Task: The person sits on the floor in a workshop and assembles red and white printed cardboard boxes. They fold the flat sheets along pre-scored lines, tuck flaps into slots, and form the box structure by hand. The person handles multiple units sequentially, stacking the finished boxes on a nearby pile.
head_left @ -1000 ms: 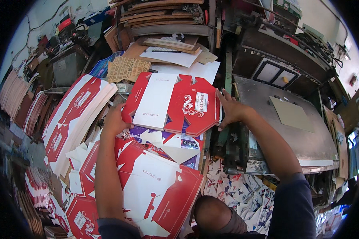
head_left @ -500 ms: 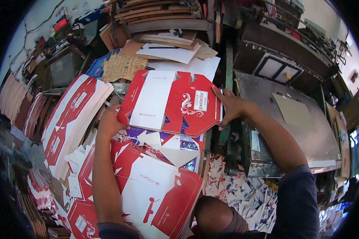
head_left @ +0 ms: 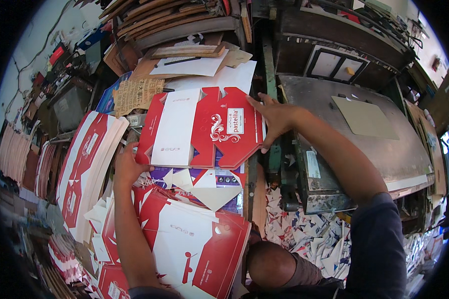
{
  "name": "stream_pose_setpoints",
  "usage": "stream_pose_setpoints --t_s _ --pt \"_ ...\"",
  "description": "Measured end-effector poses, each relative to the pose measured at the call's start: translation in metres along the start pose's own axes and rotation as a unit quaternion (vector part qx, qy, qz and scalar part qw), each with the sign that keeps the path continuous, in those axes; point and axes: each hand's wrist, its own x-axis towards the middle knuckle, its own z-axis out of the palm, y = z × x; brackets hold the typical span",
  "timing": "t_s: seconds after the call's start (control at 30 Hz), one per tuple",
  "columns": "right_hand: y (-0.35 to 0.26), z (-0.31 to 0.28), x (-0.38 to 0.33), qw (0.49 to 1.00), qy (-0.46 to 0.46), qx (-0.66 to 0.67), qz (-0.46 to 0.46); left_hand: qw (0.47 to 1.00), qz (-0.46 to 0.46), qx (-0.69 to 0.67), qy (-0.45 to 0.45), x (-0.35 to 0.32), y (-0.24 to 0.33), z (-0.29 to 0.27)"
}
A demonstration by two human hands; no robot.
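Note:
A neat stack of red and white die-cut cardboard box blanks (head_left: 172, 127) lies in front of me, its outline notched and angled. My left hand (head_left: 128, 167) grips its lower left corner, thumb along the near edge and fingers partly hidden behind the side. At the opposite end, my right hand (head_left: 277, 119) spans the right edge, with the fingers at the upper corner and the thumb lower down. The stack is held between both hands. Beneath its near edge lie a purple printed sheet (head_left: 159, 174) and white paper offcuts (head_left: 214, 197).
Larger red and white printed sheets (head_left: 194, 244) are piled nearest me, with another tall pile (head_left: 87, 164) at left. A metal machine bed (head_left: 369, 129) bearing a beige board (head_left: 365, 117) stands right. Paper scraps (head_left: 304, 239) cover the floor. Wooden boards (head_left: 159, 20) are stacked at the back.
The view has turned slightly, so the whole scene sits further left. Both hands stay at the same ends of the stack, with little visible change in their hold.

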Motion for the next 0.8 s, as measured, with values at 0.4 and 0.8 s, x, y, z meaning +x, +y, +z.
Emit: stream_pose_setpoints --t_s 0.4,0.8 --pt "-0.003 0.011 0.004 0.999 -0.019 -0.030 -0.021 0.999 -0.008 0.039 0.002 -0.004 0.007 0.001" --pt "0.017 0.002 0.013 0.971 -0.044 0.232 -0.021 1.000 -0.004 0.007 -0.011 -0.001 0.000 0.001"
